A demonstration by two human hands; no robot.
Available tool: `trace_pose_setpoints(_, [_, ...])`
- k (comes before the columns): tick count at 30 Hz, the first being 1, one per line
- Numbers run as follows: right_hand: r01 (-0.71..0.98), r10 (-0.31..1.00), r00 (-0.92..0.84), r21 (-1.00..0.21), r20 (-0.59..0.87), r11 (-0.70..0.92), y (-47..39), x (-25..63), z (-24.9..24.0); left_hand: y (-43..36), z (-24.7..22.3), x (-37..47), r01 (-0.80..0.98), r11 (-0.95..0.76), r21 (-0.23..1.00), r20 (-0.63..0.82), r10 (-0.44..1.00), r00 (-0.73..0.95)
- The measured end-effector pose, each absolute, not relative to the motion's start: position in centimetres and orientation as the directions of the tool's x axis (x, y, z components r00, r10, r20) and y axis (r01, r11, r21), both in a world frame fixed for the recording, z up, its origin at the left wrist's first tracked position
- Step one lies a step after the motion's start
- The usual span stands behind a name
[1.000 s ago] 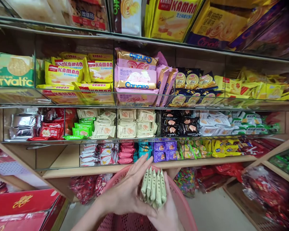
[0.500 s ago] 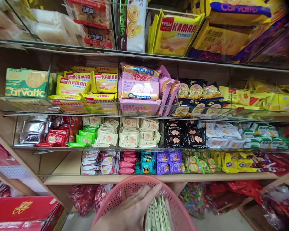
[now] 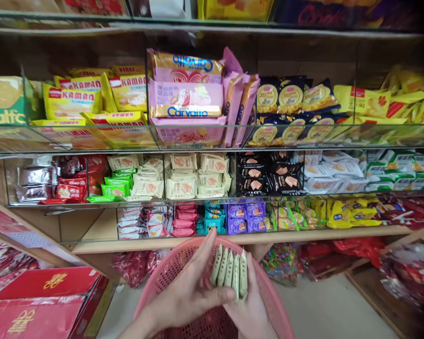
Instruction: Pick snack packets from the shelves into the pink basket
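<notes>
Over the pink basket [image 3: 155, 278], I hold a row of pale green snack packets [image 3: 229, 273] standing on edge, side by side. My left hand [image 3: 187, 292] presses along their left side with its fingers straight and its thumb across the near ends. Against their right side and underneath lies my right hand [image 3: 250, 306], its fingers partly hidden by the packets. Similar cream packets with a wafer picture [image 3: 182, 181] stand in a shelf compartment beyond the basket.
Clear-fronted shelves hold yellow KAMAN packs [image 3: 77, 96], pink Carvalfo packs [image 3: 187, 99], black packets [image 3: 252, 174] and purple packets [image 3: 245, 216]. A wooden shelf edge [image 3: 304, 235] runs behind the basket. Red boxes [image 3: 38, 301] stand at lower left, filled bags [image 3: 282, 263] under the shelf.
The packets have risen within the basket, and my right hand now shows beside them. My left hand has shifted onto their left side. The view has tilted down and moved closer to the shelves.
</notes>
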State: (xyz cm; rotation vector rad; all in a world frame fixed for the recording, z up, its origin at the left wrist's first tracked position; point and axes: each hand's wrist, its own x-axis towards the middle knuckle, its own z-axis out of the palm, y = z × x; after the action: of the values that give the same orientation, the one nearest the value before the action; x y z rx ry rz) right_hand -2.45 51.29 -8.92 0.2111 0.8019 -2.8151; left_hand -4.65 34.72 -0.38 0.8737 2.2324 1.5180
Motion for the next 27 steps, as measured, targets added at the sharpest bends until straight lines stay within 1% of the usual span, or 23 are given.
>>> trace_pose_setpoints(2, [0.228,-0.127,-0.963,-0.465,-0.239,-0.855,51.3,-2.6,-8.4,35.0,-0.4,-4.0,0.261,0.276,0.925,0.059,0.574,-0.817])
trace_pose_setpoints(4, [0.231,-0.118,-0.957,-0.449,-0.265,-0.863,51.1,-2.7,-8.0,35.5,-0.5,-3.3,0.232,0.282,0.931,0.042,0.550,-0.834])
trace_pose_setpoints(8, [0.242,-0.083,-0.946,-0.513,-0.313,-0.823,50.6,-2.8,-7.2,36.7,-1.7,-2.7,0.192,0.326,0.926,-0.016,0.540,-0.841])
trace_pose_setpoints(11, [0.255,-0.046,-0.934,-0.569,-0.355,-0.782,50.3,-2.8,-7.4,37.8,-3.3,-2.9,0.122,0.329,0.936,-0.061,0.493,-0.868])
trace_pose_setpoints(13, [0.249,-0.021,-0.935,-0.614,-0.354,-0.749,50.1,-2.7,-7.8,38.5,-4.4,-3.3,0.040,0.262,0.964,-0.091,0.468,-0.879])
trace_pose_setpoints(15, [0.250,-0.002,-0.934,-0.648,-0.358,-0.719,49.9,-2.5,-8.3,39.0,-5.2,-3.6,-0.073,0.120,0.990,-0.122,0.475,-0.871])
trace_pose_setpoints(17, [0.273,-0.003,-0.924,-0.654,-0.383,-0.706,49.8,-2.3,-8.6,39.3,-5.8,-3.9,-0.188,-0.026,0.982,-0.150,0.502,-0.852])
trace_pose_setpoints(18, [0.282,-0.010,-0.921,-0.650,-0.389,-0.706,49.8,-2.2,-8.6,39.4,-5.9,-4.0,-0.226,-0.073,0.971,-0.159,0.507,-0.847])
trace_pose_setpoints(20, [0.277,-0.013,-0.924,-0.647,-0.381,-0.711,49.7,-1.9,-8.4,39.5,-6.3,-4.1,-0.238,-0.107,0.965,-0.157,0.489,-0.858])
trace_pose_setpoints(23, [0.232,0.012,-0.940,-0.664,-0.342,-0.711,49.4,-1.4,-7.7,39.5,-6.8,-4.1,-0.218,-0.097,0.971,-0.152,0.450,-0.880])
trace_pose_setpoints(27, [0.238,0.016,-0.937,-0.674,-0.348,-0.700,49.0,-0.9,-7.4,39.5,-7.2,-3.8,-0.300,-0.164,0.940,-0.210,0.416,-0.885])
